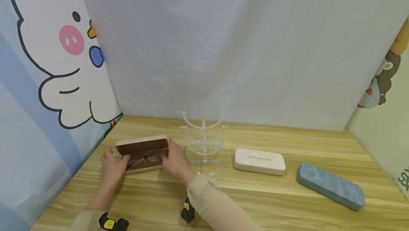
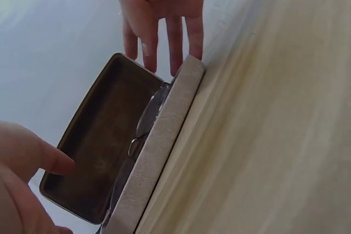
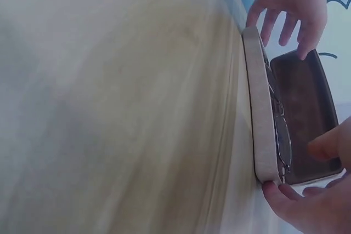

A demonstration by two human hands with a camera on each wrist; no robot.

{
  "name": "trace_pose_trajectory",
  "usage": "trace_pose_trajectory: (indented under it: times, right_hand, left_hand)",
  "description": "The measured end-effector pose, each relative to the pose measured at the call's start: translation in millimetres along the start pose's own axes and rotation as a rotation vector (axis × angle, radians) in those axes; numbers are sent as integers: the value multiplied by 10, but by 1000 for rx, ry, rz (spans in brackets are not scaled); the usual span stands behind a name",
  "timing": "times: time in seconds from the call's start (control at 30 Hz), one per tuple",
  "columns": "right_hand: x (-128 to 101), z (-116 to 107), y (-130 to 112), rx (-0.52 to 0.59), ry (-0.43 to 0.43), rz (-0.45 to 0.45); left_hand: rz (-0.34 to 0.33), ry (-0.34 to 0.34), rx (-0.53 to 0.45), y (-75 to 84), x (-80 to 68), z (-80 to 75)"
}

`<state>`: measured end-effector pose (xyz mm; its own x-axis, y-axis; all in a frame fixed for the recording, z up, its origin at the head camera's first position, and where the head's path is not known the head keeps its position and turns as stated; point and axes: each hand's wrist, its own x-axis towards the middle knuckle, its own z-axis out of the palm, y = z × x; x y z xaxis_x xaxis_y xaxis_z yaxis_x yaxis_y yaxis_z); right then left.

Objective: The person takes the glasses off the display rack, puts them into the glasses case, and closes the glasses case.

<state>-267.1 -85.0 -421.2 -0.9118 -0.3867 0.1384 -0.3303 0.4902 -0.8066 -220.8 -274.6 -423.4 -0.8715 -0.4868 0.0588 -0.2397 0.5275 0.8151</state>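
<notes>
A pale eyeglass case with a brown lining stands with its lid raised at the left of the table. Inside it lies a pair of thin-framed eyeglasses. My left hand is at the case's left end, fingers spread and thumb by the front corner. At the opposite end my right hand touches the case, its thumb near the lenses. The left wrist view shows the right hand's extended fingers reaching the case's end. In the right wrist view, left fingertips touch the far end of the base.
Right of the open case stands a clear tiered display rack. Farther right lie a closed white case with lettering and a closed blue case. A grey cloth hangs behind the wooden table.
</notes>
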Motion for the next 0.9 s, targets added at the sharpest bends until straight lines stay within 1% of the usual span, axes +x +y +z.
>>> trace_pose_trajectory:
  times: [0.13, 0.23, 0.3, 0.43, 0.53, 0.73, 0.9]
  right_hand:
    - [31, -33, 15, 77, -50, -17]
    - [43, -35, 38, 105, -75, -21]
    - [40, -34, 57, 130, -83, -23]
    - [21, -61, 87, 186, -69, 11]
    - [15, -79, 97, 236, -49, 37]
    - [14, -49, 120, 218, -17, 29]
    - [28, -50, 111, 247, -9, 22]
  left_hand:
    - [-17, -124, -43, 13, 30, -54]
    - [-30, -196, -21, 19, 22, -97]
    - [-30, -229, -3, 25, 7, -110]
    - [-34, -263, -15, 31, 3, -86]
    - [-58, -265, -43, 24, 5, -74]
    - [-83, -273, -83, 9, -16, -127]
    - [-107, -275, -95, -2, 9, -148]
